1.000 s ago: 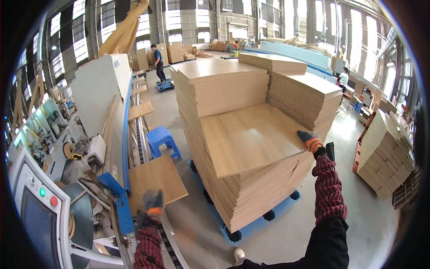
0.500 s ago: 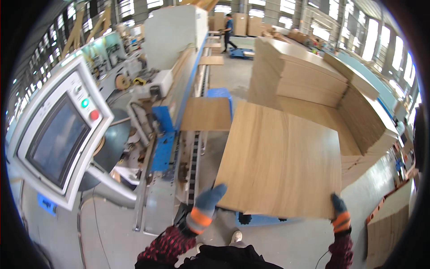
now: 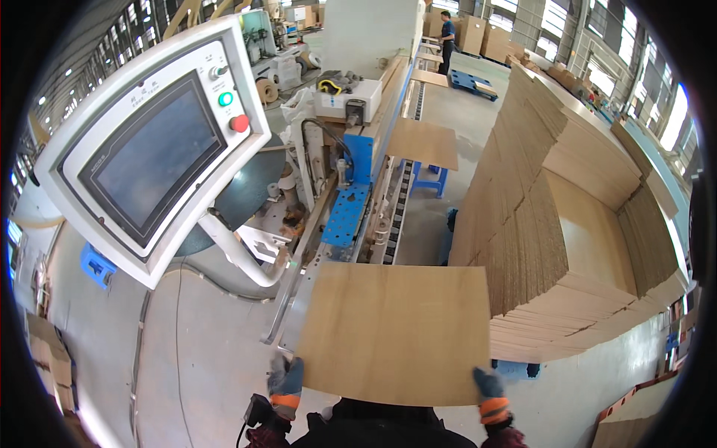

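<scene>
A flat wood-grain panel (image 3: 396,332) is held level in front of me, one hand at each near corner. My left hand (image 3: 285,379), in a grey-blue glove with an orange band, is closed on its left edge. My right hand (image 3: 490,388), gloved alike, grips the right edge; the fingers under the board are hidden. The panel's far left part lies over the metal bed (image 3: 302,287) of a long machine. Farther along the machine, another panel (image 3: 422,142) rests across its chain conveyor (image 3: 398,216).
A control console (image 3: 160,149) with a dark screen and a red knob (image 3: 239,123) stands at the left. Tall stacks of panels (image 3: 515,216) rise close on the right. Beyond are a blue stool (image 3: 432,179), a blue pallet (image 3: 472,84) and a person (image 3: 447,41).
Both hands have carried the panel left, away from the stacks and over the machine's bed. My view has turned right, and the panel is now squarer to me.
</scene>
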Available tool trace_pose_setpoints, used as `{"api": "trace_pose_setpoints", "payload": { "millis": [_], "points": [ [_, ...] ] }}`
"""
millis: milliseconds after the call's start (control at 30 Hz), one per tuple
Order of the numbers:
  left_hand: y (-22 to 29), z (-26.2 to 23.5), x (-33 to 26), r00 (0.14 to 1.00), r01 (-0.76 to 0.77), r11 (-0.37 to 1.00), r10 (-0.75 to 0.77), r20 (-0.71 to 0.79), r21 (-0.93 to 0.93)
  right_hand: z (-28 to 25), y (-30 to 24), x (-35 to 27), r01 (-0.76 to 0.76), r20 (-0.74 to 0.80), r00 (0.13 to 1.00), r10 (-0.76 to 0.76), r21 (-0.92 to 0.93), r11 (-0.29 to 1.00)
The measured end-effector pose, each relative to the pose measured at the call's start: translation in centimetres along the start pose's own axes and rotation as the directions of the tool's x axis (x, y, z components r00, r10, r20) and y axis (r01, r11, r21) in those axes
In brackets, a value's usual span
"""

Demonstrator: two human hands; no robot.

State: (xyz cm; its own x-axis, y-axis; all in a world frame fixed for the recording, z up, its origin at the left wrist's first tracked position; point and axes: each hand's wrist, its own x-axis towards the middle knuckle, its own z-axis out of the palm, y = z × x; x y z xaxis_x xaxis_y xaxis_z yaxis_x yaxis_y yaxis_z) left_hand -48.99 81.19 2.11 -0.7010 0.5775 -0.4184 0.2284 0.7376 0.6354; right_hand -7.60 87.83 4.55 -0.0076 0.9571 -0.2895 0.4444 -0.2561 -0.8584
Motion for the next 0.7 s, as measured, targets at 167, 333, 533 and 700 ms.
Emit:
{"api": "trace_pose_setpoints", "payload": {
  "millis": [167,333,533,700],
  "points": [
    [4.0,4.7,0.1,0.352,-0.908,0.328,0.934,0.053,0.260,10.3,6.6,4.7,-0.176,-0.030,0.976,0.217,0.481,0.859],
    [7.1,9.4,3.9,0.406,-0.875,0.327,0.898,0.172,0.358,12.6,10.0,10.4,-0.162,-0.033,0.971,0.237,0.638,0.753],
    [12.3,13.6,8.2,0.323,-0.834,0.231,0.941,0.104,0.501,10.8,6.9,17.7,0.032,-0.150,0.989,-0.005,0.173,0.984],
    [15.8,15.8,11.0,0.360,-0.828,0.252,0.924,0.130,0.500,5.7,-2.4,14.6,0.310,-0.315,0.843,-0.436,-0.378,0.872]
  ]
}}
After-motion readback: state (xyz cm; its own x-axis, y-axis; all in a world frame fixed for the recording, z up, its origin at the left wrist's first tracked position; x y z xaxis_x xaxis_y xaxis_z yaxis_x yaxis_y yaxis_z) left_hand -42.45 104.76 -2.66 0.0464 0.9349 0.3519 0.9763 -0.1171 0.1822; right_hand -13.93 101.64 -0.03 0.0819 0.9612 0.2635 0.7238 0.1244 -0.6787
